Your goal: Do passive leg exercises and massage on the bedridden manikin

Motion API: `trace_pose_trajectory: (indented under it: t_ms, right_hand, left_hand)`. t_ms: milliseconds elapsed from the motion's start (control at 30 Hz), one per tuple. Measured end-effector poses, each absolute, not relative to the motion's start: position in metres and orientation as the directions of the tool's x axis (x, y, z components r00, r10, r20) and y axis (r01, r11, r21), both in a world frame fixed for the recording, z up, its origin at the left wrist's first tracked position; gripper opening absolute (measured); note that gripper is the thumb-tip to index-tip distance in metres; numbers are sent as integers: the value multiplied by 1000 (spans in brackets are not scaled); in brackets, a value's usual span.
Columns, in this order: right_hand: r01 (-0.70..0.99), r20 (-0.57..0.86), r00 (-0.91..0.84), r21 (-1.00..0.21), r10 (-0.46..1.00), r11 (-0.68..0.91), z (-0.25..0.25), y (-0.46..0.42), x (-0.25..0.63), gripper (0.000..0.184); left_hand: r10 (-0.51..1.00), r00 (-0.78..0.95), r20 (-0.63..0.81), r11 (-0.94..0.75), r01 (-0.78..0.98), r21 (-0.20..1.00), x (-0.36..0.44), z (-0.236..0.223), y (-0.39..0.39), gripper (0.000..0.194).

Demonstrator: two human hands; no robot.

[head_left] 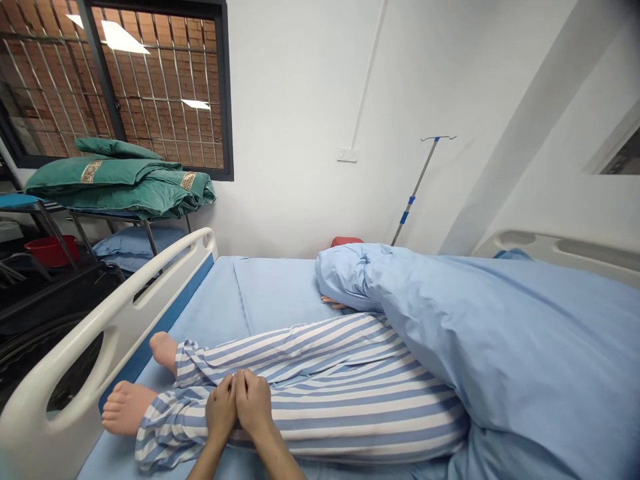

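Striped trousers (350, 407) stretched left to right along the bed (280, 287), two hands on the near leg!
Biggest first: the bed, its footboard (30, 413) at left; then a blue quilt (510, 327) heaped at right, covering the trousers' upper end. Long axis runs left to right, hems (149, 440) pointing left, the far leg slanting slightly away. Cloth looks soft, limp, light and unlikely to slip or tear; what fills it should be far heavier, so loose folds near the hems look the easiest hold. Bare feet (129, 408) poke out at left. Smallest now, side by side: left hand (221, 408) and right hand (254, 402), both curled into fists, knuckles up; whether cloth is pinched inside, can't tell.
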State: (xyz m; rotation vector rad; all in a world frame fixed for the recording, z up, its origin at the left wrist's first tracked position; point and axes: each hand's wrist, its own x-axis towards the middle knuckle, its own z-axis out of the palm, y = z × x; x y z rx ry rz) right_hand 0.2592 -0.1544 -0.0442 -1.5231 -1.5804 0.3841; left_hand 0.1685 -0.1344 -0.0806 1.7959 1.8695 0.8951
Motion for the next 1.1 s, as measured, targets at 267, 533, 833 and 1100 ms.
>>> trace_pose_trajectory:
  t_ms: [267, 533, 833, 1100]
  right_hand:
    - [663, 370, 258, -739, 892, 115, -67, -166, 285, 46]
    - [341, 265, 365, -930, 892, 137, -69, -156, 290, 42]
    - [583, 337, 200, -795, 920, 164, -41, -171, 324, 44]
    - [531, 292, 355, -845, 888, 65, -69, -173, 338, 44]
  left_hand:
    - [978, -103, 183, -40, 762, 646, 182, -61, -139, 27]
    - [976, -77, 203, -109, 636, 764, 222, -67, -144, 30]
    - [994, -62, 90, -5, 798, 602, 231, -61, -154, 32]
    - [991, -60, 122, -34, 762, 646, 234, -61, -153, 32]
